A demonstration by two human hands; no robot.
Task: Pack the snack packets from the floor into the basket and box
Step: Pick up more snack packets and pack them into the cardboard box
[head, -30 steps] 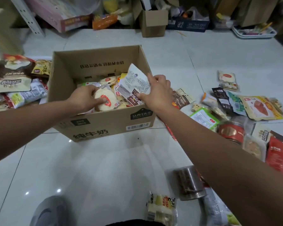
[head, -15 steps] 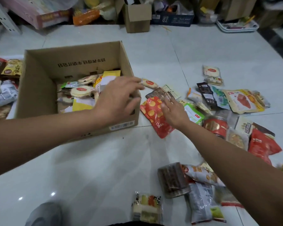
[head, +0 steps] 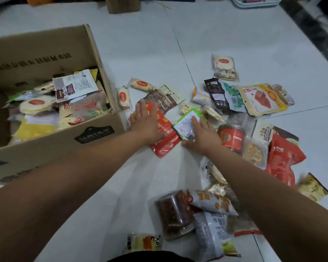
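Note:
A cardboard box [head: 64, 144] stands at the left, holding several snack packets. To its right many packets lie scattered on the white tile floor. My left hand [head: 146, 121] lies flat, fingers apart, on a red packet [head: 166, 140] beside the box's right wall. My right hand [head: 202, 136] has its fingers over a green-edged packet [head: 186, 125] and its thumb at the packet's lower edge; the packet overlaps the red one. No basket is in view.
A red can [head: 232, 136] stands just right of my right hand. A clear jar [head: 174, 214] lies near my body among more packets. A small cardboard box [head: 121, 4] and a tray [head: 254, 1] sit at the back.
Both hands have left the box and moved right to the floor pile. The white packet I held now lies in the box. My right hand has closed on the green-edged packet.

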